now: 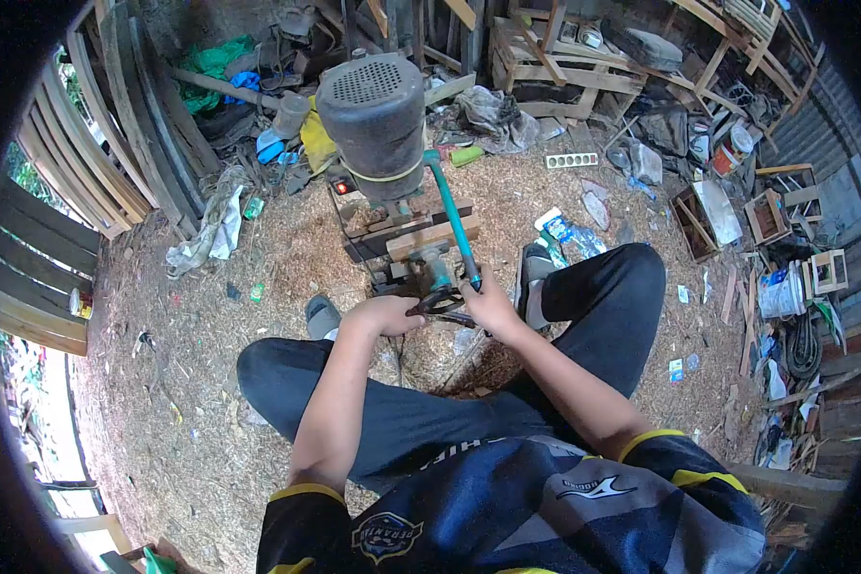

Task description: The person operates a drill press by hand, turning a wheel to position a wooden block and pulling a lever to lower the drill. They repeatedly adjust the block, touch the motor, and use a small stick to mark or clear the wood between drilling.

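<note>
Between my knees stands a bench machine with a large dark motor housing (371, 124) on top. A long green lever (452, 215) slopes down from its right side towards me. My right hand (491, 304) is closed around the lever's dark lower end. Just left of it is a black handwheel (440, 304) at the machine's front. My left hand (389, 316) is closed at the wheel's left rim; its fingertips are partly hidden. A light wooden block (432, 236) lies across the machine, under the motor.
Sawdust and litter cover the ground (201, 383). A power strip (571, 161) lies beyond the machine, and a plastic bottle (588, 241) by my right foot. Wooden frames (703, 220) and scrap line the right side. Planks (148, 124) lean at the left.
</note>
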